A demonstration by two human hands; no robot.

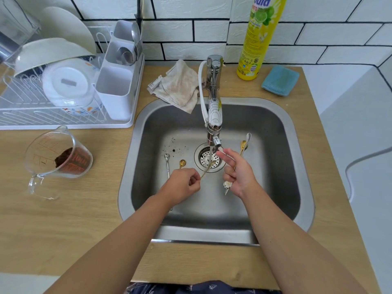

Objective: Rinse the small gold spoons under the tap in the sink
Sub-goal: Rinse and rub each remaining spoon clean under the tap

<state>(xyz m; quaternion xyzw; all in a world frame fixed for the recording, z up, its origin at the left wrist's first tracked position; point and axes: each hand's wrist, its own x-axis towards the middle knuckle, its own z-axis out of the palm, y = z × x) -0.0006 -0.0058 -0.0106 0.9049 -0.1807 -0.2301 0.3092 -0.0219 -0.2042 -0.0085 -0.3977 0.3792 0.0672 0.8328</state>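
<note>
Gold spoon point(206, 169) is in the left hand point(182, 185), pinched by the handle end between thumb and fingers point(194, 180), bowl up under the tap outlet right above the drain point(209, 159). Water stream runs from the tap point(214, 115) down onto the spoon bowl.

Right hand point(238, 172) holds several spoons bunched in the fist, lower fingers curled shut around the handles, index and middle finger extended toward the tap outlet. A flower-shaped handle end point(228, 184) sticks out below the fist; a gold bowl point(243, 143) and a white bowl point(248, 137) stick out above it.

Two more spoons lie on the sink floor left of the drain: a silver one point(167, 164) and a second gold one point(182, 163), its handle hidden behind the left hand. Dark specks on the sink floor just above them.

Sink point(305, 187) is stainless, set in a wooden tabletop point(63, 219). On the tabletop: glass measuring jug point(57, 158) with brown powder at left, white dish rack point(70, 81) with bowls and a cutlery caddy behind it, crumpled cloth point(178, 85) by the tap base, yellow detergent bottle point(256, 41) and blue sponge point(280, 80) at back right.
</note>
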